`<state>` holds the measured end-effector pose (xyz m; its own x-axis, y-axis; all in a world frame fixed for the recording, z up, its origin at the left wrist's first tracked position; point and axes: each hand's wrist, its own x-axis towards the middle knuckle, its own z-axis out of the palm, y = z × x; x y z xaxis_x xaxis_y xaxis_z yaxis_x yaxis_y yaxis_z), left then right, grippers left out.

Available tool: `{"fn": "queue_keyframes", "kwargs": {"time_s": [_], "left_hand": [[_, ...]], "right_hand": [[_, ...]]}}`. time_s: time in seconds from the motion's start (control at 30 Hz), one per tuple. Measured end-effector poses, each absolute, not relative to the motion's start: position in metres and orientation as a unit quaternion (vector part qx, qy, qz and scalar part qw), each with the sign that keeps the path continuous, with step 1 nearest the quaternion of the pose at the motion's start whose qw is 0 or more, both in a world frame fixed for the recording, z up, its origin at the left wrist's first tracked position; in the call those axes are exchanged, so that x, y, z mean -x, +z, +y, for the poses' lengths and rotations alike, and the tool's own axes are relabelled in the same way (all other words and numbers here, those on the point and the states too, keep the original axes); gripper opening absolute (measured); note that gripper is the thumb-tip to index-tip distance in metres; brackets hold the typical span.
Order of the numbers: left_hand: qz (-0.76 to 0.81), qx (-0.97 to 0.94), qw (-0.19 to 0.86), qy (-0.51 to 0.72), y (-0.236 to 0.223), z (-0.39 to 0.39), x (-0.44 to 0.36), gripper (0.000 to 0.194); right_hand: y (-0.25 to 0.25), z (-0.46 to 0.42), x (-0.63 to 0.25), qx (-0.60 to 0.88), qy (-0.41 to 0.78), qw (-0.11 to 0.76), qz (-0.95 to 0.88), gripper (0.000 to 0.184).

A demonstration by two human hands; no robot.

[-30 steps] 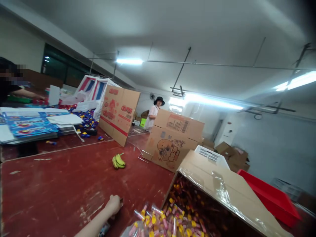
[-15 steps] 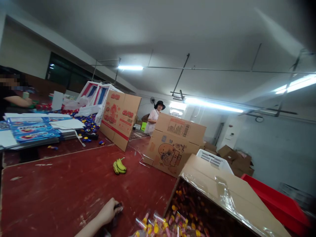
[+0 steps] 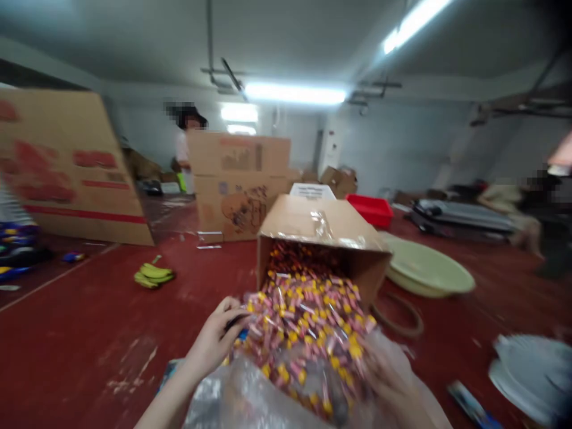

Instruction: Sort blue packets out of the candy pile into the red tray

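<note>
My left hand [image 3: 220,333] is at the left edge of a heap of small pink pieces with yellow caps [image 3: 308,319]. Its fingers curl round a small dark object [image 3: 233,322] whose kind I cannot make out. On the heap's right side lies my right hand [image 3: 386,375], blurred, so its fingers do not show clearly. Clear plastic sheeting [image 3: 259,393] spreads under and in front of the heap. The pieces spill from a cardboard box [image 3: 308,217] tipped on its side, its mouth facing me.
Bananas [image 3: 154,275] lie on the red table [image 3: 89,345] at left. A pale green basin [image 3: 426,265] and a red tray [image 3: 370,210] stand to the right. Upright cardboard [image 3: 71,167] and a printed carton [image 3: 241,196] stand farther back. People are visible in the background.
My view has swung right and down, bringing the heap to the middle. My left hand is now at the heap instead of over bare table, and my right hand has come into view.
</note>
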<state>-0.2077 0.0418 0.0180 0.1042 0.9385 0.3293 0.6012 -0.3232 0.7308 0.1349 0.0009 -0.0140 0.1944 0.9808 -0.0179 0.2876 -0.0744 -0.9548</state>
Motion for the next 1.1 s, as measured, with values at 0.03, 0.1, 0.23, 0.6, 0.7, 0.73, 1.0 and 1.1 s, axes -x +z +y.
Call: {"fn": "queue_keyframes", "kwargs": {"time_s": [0.03, 0.1, 0.23, 0.6, 0.7, 0.73, 1.0, 1.1], "left_hand": [[0.506, -0.732, 0.251, 0.381, 0.019, 0.045, 0.179, 0.031], [0.443, -0.747, 0.36, 0.342, 0.008, 0.051, 0.128, 0.031], [0.4, -0.718, 0.515, 0.244, -0.031, 0.055, 0.073, 0.028], [0.434, -0.371, 0.731, 0.374, -0.03, 0.015, 0.059, 0.047], [0.445, -0.357, 0.723, 0.389, -0.029, 0.009, 0.051, 0.043], [0.45, -0.361, 0.718, 0.389, -0.029, 0.008, 0.05, 0.042], [0.453, -0.425, 0.678, 0.392, -0.029, 0.01, 0.042, 0.032], [0.438, -0.459, 0.65, 0.417, -0.029, 0.01, 0.042, 0.027]], "right_hand": [[-0.017, 0.001, -0.135, 0.617, 0.417, 0.453, -0.49, 0.043], [-0.022, 0.003, -0.136, 0.552, 0.516, 0.481, -0.444, 0.049], [-0.024, 0.005, -0.142, 0.452, 0.614, 0.551, -0.339, 0.039], [-0.028, 0.023, -0.14, 0.405, 0.689, 0.539, -0.266, 0.018], [-0.03, 0.026, -0.134, 0.387, 0.746, 0.507, -0.189, 0.014], [-0.029, 0.025, -0.133, 0.38, 0.758, 0.496, -0.188, 0.013], [-0.008, 0.009, -0.133, 0.387, 0.603, 0.575, -0.395, 0.044], [0.001, 0.008, -0.132, 0.383, 0.547, 0.57, -0.479, 0.035]]}}
